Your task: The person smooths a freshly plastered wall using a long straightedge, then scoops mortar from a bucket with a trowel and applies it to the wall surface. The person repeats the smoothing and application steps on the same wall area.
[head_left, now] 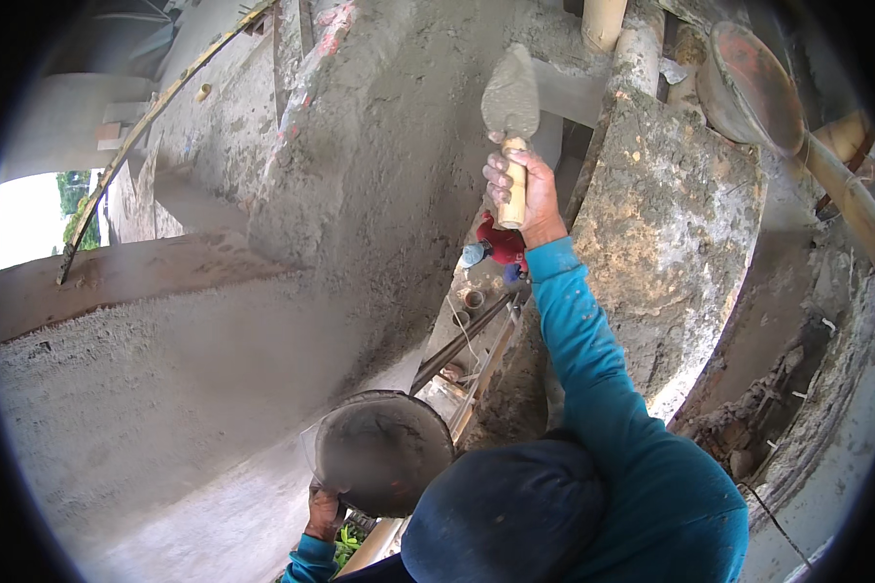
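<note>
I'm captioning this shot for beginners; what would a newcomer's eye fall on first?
Probably the trowel at upper centre, its blade coated grey, its pale handle gripped in the right hand. Then the round dark pan at lower centre, held at its edge by the left hand. Near the middle, a person in red shows far below.

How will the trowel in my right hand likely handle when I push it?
The trowel should probably be stiff: its blade looks flat and straight. Grey coating over the blade could make it a bit front-heavy. Its pale, rounded handle might turn slightly in your right hand.
</note>
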The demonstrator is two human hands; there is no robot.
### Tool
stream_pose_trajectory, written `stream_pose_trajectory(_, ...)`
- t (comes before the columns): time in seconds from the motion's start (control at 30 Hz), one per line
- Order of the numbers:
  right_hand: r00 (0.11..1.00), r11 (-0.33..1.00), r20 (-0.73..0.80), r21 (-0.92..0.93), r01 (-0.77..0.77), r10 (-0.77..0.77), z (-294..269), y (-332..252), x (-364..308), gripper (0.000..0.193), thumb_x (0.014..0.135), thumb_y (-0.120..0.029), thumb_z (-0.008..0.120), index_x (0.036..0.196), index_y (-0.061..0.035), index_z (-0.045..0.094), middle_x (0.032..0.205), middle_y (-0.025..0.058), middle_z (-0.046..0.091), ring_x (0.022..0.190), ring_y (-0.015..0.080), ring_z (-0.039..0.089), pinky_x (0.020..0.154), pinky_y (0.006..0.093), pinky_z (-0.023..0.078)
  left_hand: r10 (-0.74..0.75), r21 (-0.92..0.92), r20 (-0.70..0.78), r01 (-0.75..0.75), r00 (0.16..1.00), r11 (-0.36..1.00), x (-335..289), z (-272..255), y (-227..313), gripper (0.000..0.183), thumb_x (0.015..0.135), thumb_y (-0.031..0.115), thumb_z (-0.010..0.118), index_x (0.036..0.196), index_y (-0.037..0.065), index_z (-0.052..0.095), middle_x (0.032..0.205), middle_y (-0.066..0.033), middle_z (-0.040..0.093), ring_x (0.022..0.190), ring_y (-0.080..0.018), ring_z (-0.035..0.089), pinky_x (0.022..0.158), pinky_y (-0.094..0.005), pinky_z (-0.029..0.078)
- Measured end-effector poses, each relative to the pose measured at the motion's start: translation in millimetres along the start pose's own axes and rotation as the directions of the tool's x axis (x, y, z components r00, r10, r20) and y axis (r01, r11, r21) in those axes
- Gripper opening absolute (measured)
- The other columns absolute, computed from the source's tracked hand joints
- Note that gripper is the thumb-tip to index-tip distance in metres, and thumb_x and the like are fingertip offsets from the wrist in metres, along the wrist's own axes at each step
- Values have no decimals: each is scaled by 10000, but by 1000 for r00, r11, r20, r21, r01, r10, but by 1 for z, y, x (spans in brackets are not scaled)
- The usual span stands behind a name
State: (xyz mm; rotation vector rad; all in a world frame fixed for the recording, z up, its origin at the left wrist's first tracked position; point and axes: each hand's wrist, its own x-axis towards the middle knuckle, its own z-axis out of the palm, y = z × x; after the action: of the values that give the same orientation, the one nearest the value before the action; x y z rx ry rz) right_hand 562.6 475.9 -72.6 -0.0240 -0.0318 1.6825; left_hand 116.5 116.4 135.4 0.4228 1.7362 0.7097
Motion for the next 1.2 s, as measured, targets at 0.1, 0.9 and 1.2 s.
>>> stream_pose_trajectory(0.1, 891, 828, -232, -512, 228, -389, 28, -5, -8, 392, 885, -59, 550, 1243, -130, 405, 830, 63, 525, 647, 133, 556, 456, 285, 471, 28, 10, -30, -27, 999, 1000, -11, -30, -22, 279, 860, 169, 701, 1113, 75, 629, 935, -19, 653, 825, -146, 623, 749, -304, 533)
stream_pose_trajectory(0.9, 725, 890, -688, -330, -313, 0, -167, 48, 93, 237, 849, -93, 645, 972, -113, 443, 733, 74, 498, 536, 209, 548, 434, 381, 503, -115, -188, -329, 55, 937, 981, -14, -21, -44, 349, 672, -66, 545, 996, 35, 626, 848, -68, 616, 758, -228, 608, 747, -352, 535)
stream_pose_trajectory(1.2, 879, 945, -475, -300, -130, -30, -94, 51, 97, 245, 846, -95, 655, 998, -146, 469, 786, 39, 497, 569, 174, 519, 455, 316, 459, -93, -144, -351, 44, 932, 989, -28, -21, -42, 367, 669, -73, 522, 1011, 20, 618, 846, -78, 617, 767, -236, 609, 763, -347, 537)
